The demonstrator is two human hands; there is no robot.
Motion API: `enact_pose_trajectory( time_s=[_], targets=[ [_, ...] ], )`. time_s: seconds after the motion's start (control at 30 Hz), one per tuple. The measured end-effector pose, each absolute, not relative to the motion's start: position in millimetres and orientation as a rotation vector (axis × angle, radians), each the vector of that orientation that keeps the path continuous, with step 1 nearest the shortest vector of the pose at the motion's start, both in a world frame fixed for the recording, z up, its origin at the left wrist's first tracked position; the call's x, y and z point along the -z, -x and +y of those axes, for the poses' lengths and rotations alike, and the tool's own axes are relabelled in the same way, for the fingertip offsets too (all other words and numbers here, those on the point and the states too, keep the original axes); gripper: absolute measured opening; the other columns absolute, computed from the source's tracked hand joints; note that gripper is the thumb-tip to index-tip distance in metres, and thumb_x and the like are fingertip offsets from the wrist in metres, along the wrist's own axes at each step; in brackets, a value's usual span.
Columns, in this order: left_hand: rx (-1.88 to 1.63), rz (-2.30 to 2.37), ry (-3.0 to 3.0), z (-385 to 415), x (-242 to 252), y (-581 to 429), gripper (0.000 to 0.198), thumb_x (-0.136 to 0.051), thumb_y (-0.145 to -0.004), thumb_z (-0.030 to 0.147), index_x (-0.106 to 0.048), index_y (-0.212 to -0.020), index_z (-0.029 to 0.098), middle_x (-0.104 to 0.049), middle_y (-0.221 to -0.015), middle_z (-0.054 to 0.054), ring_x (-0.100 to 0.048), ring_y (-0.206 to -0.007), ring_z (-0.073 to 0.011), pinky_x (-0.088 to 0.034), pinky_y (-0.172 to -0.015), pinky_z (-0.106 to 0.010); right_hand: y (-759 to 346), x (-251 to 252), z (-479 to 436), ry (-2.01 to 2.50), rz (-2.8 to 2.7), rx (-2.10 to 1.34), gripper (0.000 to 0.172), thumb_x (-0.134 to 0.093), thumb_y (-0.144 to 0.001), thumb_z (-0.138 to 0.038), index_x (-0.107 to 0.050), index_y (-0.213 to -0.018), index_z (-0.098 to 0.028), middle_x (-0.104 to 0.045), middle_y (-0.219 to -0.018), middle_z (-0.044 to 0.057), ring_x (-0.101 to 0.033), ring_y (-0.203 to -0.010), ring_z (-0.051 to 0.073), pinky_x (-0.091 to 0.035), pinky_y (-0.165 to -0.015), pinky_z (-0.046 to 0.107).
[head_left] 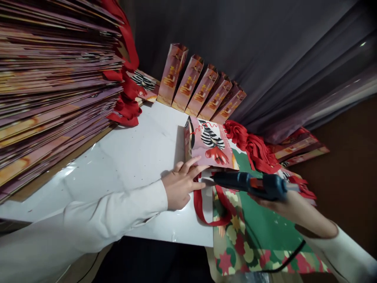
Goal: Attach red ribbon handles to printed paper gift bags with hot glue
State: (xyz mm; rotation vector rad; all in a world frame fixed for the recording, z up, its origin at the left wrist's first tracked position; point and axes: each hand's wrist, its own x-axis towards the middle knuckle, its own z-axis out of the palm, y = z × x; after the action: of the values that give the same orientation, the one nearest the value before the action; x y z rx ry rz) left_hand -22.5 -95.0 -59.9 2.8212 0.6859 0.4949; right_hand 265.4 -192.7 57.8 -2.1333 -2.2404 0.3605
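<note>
My left hand [183,184] rests on the near edge of a flat paper gift bag [209,146], fingers pressed on the bag where a red ribbon handle [203,210] loops out. My right hand [282,206] grips a blue hot glue gun [253,184], whose nozzle points left toward my left fingertips. Below lies a green bag [253,232] with a flower print, partly hanging over the table edge. The glue gun's black cord trails toward me.
A tall stack of flat bags [53,90] with red ribbons fills the left side. Several folded bags [203,88] stand upright at the back of the white table [129,157]. More bags with red handles [259,151] pile at the right. A dark curtain hangs behind.
</note>
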Motion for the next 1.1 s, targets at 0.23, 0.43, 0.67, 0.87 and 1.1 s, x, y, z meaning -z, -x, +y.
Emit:
enact_pose_trajectory(
  time_s=[0.23, 0.43, 0.67, 0.87, 1.1],
  targets=[
    [-0.478, 0.730, -2.809, -94.9, 59.5, 21.6, 0.072, -0.061, -0.067, 0.013, -0.053, -0.132, 0.043, -0.026, -0.153, -0.002, -0.012, -0.141, -0.0390, -0.030, -0.095, -0.049, -251.7, -62.7, -171.7, 2.172, -2.471, -0.188, 0.013, -0.059, -0.074, -0.027, -0.061, -0.065, -0.018, -0.062, -0.058, 0.004, -0.054, -0.051, 0.016, -0.041, -0.050, 0.026],
    [-0.536, 0.730, -2.810, -93.1, 62.1, 22.9, 0.064, -0.062, -0.067, 0.013, -0.060, -0.124, 0.042, -0.030, -0.149, -0.001, -0.013, -0.141, -0.0374, -0.031, -0.095, -0.047, -268.7, -75.1, -177.4, 2.068, -2.220, -0.473, 0.017, -0.063, -0.070, -0.034, -0.066, -0.078, -0.019, -0.070, -0.074, 0.006, -0.063, -0.066, 0.021, -0.050, -0.060, 0.028],
    [-0.616, 0.718, -2.836, -92.1, 64.3, 23.2, 0.058, -0.065, -0.069, 0.017, -0.062, -0.122, 0.043, -0.034, -0.147, 0.000, -0.018, -0.140, -0.0368, -0.031, -0.089, -0.043, -287.4, -51.1, -214.8, 2.100, -1.244, -1.003, 0.043, -0.078, -0.065, -0.049, -0.073, -0.093, -0.017, -0.073, -0.100, 0.012, -0.068, -0.094, 0.029, -0.055, -0.086, 0.039],
    [-0.729, 0.759, -2.913, -91.9, 66.5, 20.4, 0.047, -0.067, -0.078, 0.023, -0.061, -0.121, 0.041, -0.047, -0.140, -0.001, -0.026, -0.137, -0.0325, -0.028, -0.086, -0.043, -296.0, -21.9, -246.7, 2.015, -0.770, -1.144, 0.042, -0.081, -0.063, -0.049, -0.073, -0.090, -0.018, -0.074, -0.080, 0.007, -0.069, -0.075, 0.024, -0.057, -0.074, 0.034],
    [-0.923, 0.874, -2.960, -88.7, 68.1, 15.7, 0.034, -0.060, -0.086, 0.020, -0.066, -0.114, 0.039, -0.069, -0.109, 0.000, -0.040, -0.126, -0.0304, -0.026, -0.074, -0.041, -325.6, 3.8, -279.6, 1.855, -0.481, -1.260, 0.039, -0.082, -0.065, -0.041, -0.070, -0.089, -0.014, -0.074, -0.091, 0.012, -0.067, -0.070, 0.020, -0.056, -0.071, 0.030]
  ],
)
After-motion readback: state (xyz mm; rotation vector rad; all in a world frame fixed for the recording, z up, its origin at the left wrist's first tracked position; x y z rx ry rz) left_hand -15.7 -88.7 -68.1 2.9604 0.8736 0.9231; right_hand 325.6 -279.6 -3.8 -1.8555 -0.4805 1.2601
